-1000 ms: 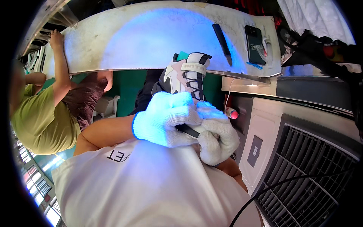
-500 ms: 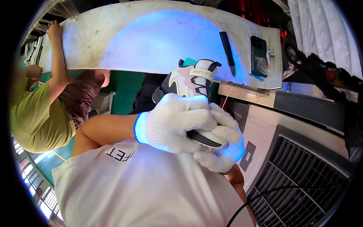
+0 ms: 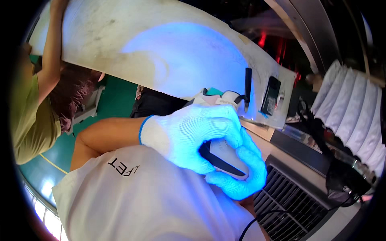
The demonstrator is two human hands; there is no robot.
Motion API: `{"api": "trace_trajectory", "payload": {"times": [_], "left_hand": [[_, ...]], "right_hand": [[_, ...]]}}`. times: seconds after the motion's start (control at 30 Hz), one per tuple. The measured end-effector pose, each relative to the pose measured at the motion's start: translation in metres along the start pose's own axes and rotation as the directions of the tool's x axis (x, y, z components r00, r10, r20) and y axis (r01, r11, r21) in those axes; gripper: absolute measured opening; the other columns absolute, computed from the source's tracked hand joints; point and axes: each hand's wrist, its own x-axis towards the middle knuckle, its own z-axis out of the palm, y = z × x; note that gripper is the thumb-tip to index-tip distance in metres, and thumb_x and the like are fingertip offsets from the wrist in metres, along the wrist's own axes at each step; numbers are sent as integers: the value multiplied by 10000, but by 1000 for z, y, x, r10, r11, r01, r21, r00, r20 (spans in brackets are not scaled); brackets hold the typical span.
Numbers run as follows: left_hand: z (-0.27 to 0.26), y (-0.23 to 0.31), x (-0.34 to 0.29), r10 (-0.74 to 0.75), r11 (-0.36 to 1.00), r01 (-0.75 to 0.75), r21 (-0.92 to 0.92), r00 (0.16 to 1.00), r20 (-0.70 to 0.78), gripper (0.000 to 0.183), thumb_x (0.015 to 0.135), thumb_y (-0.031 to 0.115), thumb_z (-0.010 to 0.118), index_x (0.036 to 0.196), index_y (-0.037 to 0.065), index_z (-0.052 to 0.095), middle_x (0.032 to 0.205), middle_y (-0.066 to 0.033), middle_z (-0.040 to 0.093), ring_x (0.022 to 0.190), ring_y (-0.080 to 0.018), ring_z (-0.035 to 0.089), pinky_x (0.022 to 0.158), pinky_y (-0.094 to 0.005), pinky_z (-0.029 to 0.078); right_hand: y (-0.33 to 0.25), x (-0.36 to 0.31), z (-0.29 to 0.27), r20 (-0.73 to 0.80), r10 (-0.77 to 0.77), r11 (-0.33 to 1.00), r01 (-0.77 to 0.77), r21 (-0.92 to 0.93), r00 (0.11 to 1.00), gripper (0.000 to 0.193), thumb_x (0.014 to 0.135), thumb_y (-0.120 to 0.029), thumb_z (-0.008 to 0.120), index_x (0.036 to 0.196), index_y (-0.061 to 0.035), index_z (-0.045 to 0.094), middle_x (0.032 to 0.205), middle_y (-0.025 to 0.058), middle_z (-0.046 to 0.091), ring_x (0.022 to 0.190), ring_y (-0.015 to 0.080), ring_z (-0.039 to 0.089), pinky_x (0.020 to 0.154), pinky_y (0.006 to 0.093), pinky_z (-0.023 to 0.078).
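Note:
Both my hands wear white knit gloves that glow blue under a violet lamp. My left hand [image 3: 189, 134] wraps over the top and side of a white, grey and teal sneaker [image 3: 219, 150]. My right hand [image 3: 243, 172] cups the same shoe from below, at its heel and dark sole edge. Only the shoe's collar and sole show between the gloves. The shoe is held close in front of my chest, just before the worn white table [image 3: 161, 52].
On the table lie a black pen-like tool [image 3: 248, 84] and a dark phone [image 3: 271, 95]. A person in a green shirt [image 3: 28, 116] bends at the left. A grey machine with a vent grille [image 3: 297, 205] stands at the right, with white draped fabric [image 3: 354, 116] beyond.
The shoe has come down and nearer to me. My gloves now cover most of it, and the view has tilted so the table leans to the right.

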Motion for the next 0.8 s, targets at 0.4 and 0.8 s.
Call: {"api": "trace_trajectory", "payload": {"times": [0.4, 0.8], "left_hand": [[27, -9, -62, -122, 984, 167, 66, 891, -437, 534, 665, 319, 993, 917, 85, 585, 913, -138, 581, 811, -351, 603, 672, -472, 481], [0, -14, 1, 55, 996, -68, -65, 981, -186, 366, 706, 198, 906, 981, 92, 690, 971, -115, 606, 838, -349, 679, 710, -455, 577]], "right_hand": [[-31, 39, 24, 6, -1, 910, 4, -415, 1000, 764, 802, -214, 1024, 1426, 2, 641, 1410, 344, 683, 1301, 480, 730, 1099, 571, 623], [2, 36, 0, -3, -226, 861, 198, -468, 974, 478, 744, -240, 1057, 1185, -277, 876, 1273, 166, 714, 1210, 401, 762, 945, 543, 720]]}}
